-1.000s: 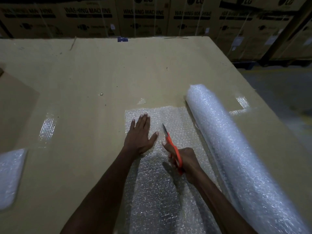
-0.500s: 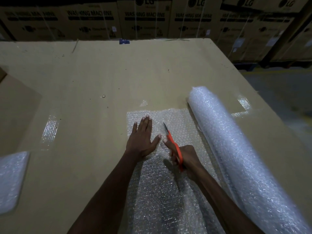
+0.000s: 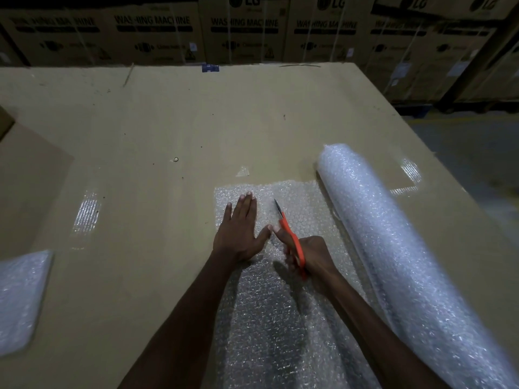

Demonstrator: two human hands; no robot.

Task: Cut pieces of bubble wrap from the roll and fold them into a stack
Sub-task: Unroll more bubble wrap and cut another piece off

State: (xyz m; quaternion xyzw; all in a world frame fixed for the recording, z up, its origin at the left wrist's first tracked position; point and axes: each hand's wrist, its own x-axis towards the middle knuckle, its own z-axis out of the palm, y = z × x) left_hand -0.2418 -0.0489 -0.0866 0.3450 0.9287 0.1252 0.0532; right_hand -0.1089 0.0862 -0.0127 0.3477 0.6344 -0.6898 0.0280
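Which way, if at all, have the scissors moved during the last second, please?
Yes, forward: the scissors now reach closer to the far edge of the bubble wrap sheet.

Dim warehouse: stacked washing-machine cartons (image 3: pixel 244 32) behind cardboard-topped table (image 3: pixel 168 122).

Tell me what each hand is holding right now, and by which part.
The right hand grips the orange scissors by their handles. The left hand holds nothing; it lies flat, pressing down the bubble wrap sheet.

Washing-machine cartons (image 3: pixel 244 32) line the far edge behind the cardboard worktop (image 3: pixel 168 122).
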